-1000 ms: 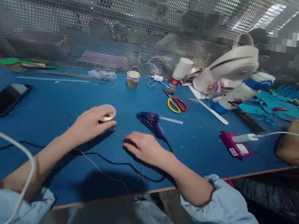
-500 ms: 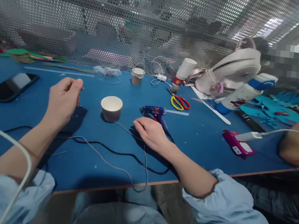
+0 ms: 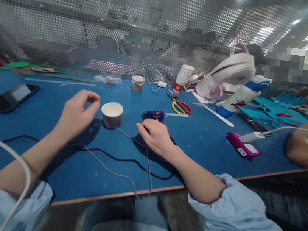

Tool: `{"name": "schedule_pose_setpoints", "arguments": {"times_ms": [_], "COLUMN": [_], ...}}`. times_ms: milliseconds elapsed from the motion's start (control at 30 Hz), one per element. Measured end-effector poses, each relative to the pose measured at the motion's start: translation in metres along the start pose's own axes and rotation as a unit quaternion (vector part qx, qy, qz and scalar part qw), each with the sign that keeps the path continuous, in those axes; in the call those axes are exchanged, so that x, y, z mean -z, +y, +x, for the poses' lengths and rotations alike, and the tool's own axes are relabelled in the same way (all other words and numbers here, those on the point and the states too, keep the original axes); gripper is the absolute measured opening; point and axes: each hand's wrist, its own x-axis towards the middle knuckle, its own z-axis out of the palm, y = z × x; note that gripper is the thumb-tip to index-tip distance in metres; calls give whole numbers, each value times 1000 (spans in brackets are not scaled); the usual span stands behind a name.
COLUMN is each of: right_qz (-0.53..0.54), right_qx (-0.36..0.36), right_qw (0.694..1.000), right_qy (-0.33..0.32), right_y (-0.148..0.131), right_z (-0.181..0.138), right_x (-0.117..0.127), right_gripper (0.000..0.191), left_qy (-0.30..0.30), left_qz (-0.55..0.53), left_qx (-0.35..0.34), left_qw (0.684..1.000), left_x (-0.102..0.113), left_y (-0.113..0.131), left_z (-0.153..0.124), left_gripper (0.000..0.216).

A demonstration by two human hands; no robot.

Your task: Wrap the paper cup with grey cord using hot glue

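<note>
A small paper cup (image 3: 111, 116), white inside and grey-brown outside, stands upright between my hands. My left hand (image 3: 80, 111) hovers just left of it, thumb and fingers apart with nothing between them. From the cup's base a thin grey cord (image 3: 127, 135) runs to my right hand (image 3: 155, 135), whose fingers are closed on it; the exact grip is hidden. The cord's slack drops over the front table edge. Just behind my right hand lies a blue hot glue gun (image 3: 154, 114), its handle mostly covered, with a clear glue stick (image 3: 177, 115) out of its back.
A smaller handled cup (image 3: 137, 85), stacked paper cups (image 3: 184, 76) and scissors (image 3: 182, 107) are at the back. A phone (image 3: 10, 98) lies left. Right are a bottle (image 3: 239, 99), a purple power strip (image 3: 243, 146) and another person's hand (image 3: 304, 146). A black cable (image 3: 119, 159) crosses in front.
My left hand has moved right, close to the cup, and its fingers have parted. My right hand stays nearly in place. The view has shifted slightly.
</note>
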Motion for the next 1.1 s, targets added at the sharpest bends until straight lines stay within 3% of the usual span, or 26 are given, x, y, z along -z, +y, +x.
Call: {"name": "schedule_pose_setpoints", "arguments": {"times_ms": [133, 300, 400, 567, 767, 933, 1100], "right_qz": [4, 22, 15, -3, 13, -73, -97], "right_qx": [-5, -9, -5, 29, 21, -91, -211], "right_qw": [1000, 999, 999, 999, 999, 989, 965], "right_qy": [-28, -40, -35, -26, -21, -92, -121], "right_y": [-4, -3, -2, -5, -1, 25, 52], "right_z": [1, 3, 3, 2, -7, -23, -6], "right_x": [-1, -1, 0, 0, 20, 45, 46], "right_gripper": [33, 30, 29, 32, 33, 37, 38], "left_qy": [-139, -178, -164, -144, -160, -157, -176], "left_qz": [44, 90, 84, -2, -55, -88, -159], "left_qx": [-124, -128, -107, 12, 36, 63, 122], "left_qw": [981, 972, 977, 989, 985, 982, 964], "left_x": [-21, -33, -23, -8, -9, -9, -13], "left_y": [13, -3, -12, -4, 9, 5, 0], "left_z": [-23, -22, -8, 1, -5, -6, -8], "left_gripper": [38, 45, 46, 47, 45, 42, 48]}}
